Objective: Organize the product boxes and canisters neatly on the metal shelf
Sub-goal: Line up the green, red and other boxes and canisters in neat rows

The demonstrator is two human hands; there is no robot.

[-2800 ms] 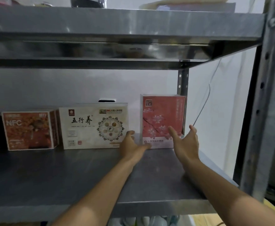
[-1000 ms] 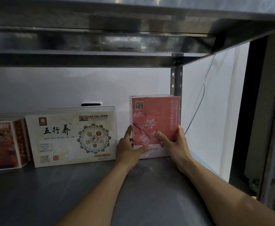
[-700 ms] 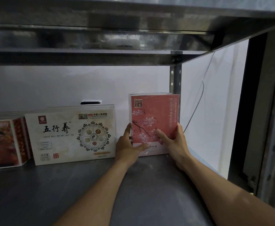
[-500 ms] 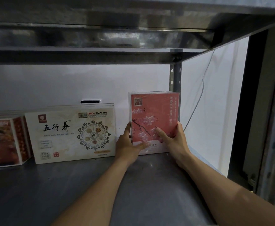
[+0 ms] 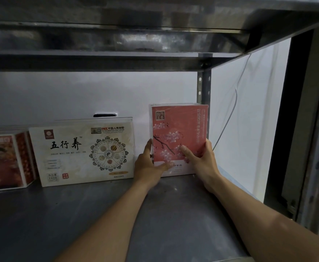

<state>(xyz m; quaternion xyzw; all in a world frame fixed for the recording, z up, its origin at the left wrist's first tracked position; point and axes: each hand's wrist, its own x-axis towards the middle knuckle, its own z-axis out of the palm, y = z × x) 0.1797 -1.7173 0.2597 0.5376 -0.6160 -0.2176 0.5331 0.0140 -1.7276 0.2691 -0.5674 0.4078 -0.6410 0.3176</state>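
Note:
A pink box with white blossoms (image 5: 177,127) stands upright at the back right of the metal shelf (image 5: 79,214). My left hand (image 5: 149,165) grips its lower left edge, thumb across the front. My right hand (image 5: 200,159) grips its lower right edge, thumb on the front and fingers round the side. To the left stands a wide white box with black characters and a round emblem (image 5: 83,150). Further left, cut by the frame edge, is an orange-red box (image 5: 5,161).
A metal upright post (image 5: 204,86) rises just behind the pink box. The shelf above (image 5: 117,40) hangs low overhead. A thin cable (image 5: 234,103) hangs against the white wall on the right. A dark frame post (image 5: 296,118) stands at the right.
Both hands closed in on the pink box from an open reach and took hold of its lower edges. The box has stayed at the back right corner; the camera moved closer.

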